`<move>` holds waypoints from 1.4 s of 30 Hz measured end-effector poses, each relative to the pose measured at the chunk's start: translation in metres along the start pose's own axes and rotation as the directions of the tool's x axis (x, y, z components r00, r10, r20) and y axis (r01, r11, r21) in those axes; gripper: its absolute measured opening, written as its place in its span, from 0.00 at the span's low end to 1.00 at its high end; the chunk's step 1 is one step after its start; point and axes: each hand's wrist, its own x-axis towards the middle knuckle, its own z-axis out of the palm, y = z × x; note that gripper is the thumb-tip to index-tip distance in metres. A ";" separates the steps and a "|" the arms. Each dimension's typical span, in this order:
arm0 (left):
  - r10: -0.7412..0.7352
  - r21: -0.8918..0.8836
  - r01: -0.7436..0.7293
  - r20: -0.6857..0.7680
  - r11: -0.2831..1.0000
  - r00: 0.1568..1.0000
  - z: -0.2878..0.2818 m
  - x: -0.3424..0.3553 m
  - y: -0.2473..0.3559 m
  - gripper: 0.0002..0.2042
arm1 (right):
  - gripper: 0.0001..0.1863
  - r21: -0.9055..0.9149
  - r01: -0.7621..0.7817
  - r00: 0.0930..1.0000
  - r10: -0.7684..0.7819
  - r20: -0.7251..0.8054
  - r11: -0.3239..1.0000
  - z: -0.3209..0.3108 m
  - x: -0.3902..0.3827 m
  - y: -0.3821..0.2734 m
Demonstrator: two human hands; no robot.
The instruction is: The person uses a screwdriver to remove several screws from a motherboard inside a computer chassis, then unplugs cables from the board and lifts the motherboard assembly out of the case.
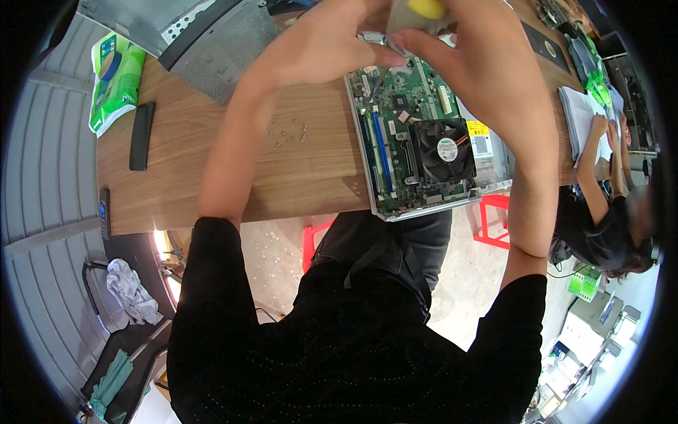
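A green motherboard (397,92) lies in a metal tray (424,211), with a black cooling fan (443,141) and blue and black memory slots (381,145). Over its top end, my right hand (480,63) is closed on a pale object with a yellow part (424,10). My left hand (318,49) is beside it, fingers bent around a small silver piece I cannot make out, partly hidden. A thin metal shaft (378,85) slants down from the hands over the board. Several small screws (289,134) lie loose on the wooden table (166,184), left of the tray.
A metal case (212,56) sits top left, near a green packet (113,85), a black slab (141,134) and a remote (104,212). At right another person (600,233) handles white papers (575,124). Red stools (493,222) stand under the table.
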 end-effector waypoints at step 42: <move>0.079 -0.026 -0.082 -0.097 0.996 0.992 0.001 0.005 -0.037 0.25 | 0.31 0.065 0.004 0.990 0.005 -0.142 0.998 0.006 -0.005 -0.017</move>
